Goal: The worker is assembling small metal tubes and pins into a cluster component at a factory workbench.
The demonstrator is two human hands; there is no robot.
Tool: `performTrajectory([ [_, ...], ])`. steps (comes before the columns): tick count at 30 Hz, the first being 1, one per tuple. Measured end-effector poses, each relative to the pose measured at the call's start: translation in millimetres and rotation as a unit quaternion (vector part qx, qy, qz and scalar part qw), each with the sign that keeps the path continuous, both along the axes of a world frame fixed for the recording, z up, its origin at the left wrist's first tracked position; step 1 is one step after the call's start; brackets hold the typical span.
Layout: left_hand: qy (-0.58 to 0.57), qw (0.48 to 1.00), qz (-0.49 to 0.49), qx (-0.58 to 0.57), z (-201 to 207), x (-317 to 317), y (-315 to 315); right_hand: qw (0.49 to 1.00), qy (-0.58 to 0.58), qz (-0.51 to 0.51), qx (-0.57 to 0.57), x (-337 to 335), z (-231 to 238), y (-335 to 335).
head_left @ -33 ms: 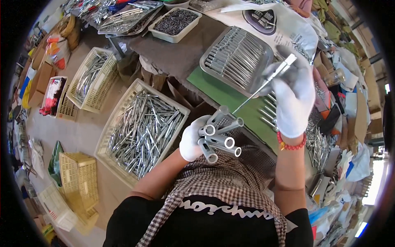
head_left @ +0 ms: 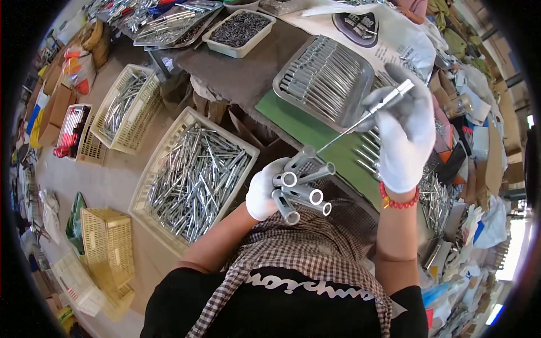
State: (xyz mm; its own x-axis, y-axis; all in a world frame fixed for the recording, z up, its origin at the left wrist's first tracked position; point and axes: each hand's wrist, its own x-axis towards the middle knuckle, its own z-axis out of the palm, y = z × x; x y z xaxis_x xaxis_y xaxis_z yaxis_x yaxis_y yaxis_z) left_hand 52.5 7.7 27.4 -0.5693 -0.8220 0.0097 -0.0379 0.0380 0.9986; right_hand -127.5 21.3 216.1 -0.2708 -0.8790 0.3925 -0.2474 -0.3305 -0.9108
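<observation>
My left hand [head_left: 261, 194], in a white glove, is closed around a bunch of several grey metal tubes [head_left: 307, 194]. Their open round ends fan out to the right, and some have a slot in the side. In my gloved right hand [head_left: 407, 138] a thin metal rod with a thicker, shiny sleeve-like end [head_left: 393, 97] is pinched between the fingers. Its thin tip slants down left, close to the topmost tube; whether they touch I cannot tell. Beyond lies a metal tray [head_left: 277, 84] with rows of similar rods [head_left: 327, 76]. More rods [head_left: 369, 152] rest on a green mat [head_left: 338, 149] beside my right hand.
A cream crate [head_left: 255, 151] full of metal rods stands left of my left arm, with a smaller rod-filled crate [head_left: 141, 127] behind it. On the bench sits a white tub [head_left: 239, 53] of dark small parts. Loose metal parts [head_left: 437, 203] lie right of my right forearm.
My right hand has shifted slightly to the right and down, and the rod has tilted a little with it. My left hand and the tubes have barely moved.
</observation>
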Motion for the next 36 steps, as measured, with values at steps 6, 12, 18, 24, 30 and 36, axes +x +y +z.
performTrajectory([
  [6,0.017,0.992,-0.018,-0.121,-20.8,-7.9,6.3,0.985,0.169,0.015,-0.028,2.6,-27.9,20.0],
  [12,0.026,0.988,-0.006,-0.151,-24.7,-14.4,6.0,0.948,0.305,0.061,-0.064,-1.3,-35.3,28.8],
  [18,0.083,0.985,0.011,-0.153,-42.3,-16.8,5.0,0.954,0.291,0.068,-0.026,3.8,-29.5,26.1],
  [24,0.072,0.992,-0.018,-0.106,-25.5,-12.9,3.0,0.92,0.367,0.131,-0.039,3.3,-30.7,21.0],
  [30,0.043,0.997,-0.003,-0.071,-13.2,-3.4,2.8,0.937,0.306,0.154,-0.069,0.5,-34.6,-6.0],
  [36,0.073,0.997,-0.004,-0.03,2.5,-4.2,6.4,0.86,0.503,-0.071,0.047,-25.6,-68.1,-90.0],
])
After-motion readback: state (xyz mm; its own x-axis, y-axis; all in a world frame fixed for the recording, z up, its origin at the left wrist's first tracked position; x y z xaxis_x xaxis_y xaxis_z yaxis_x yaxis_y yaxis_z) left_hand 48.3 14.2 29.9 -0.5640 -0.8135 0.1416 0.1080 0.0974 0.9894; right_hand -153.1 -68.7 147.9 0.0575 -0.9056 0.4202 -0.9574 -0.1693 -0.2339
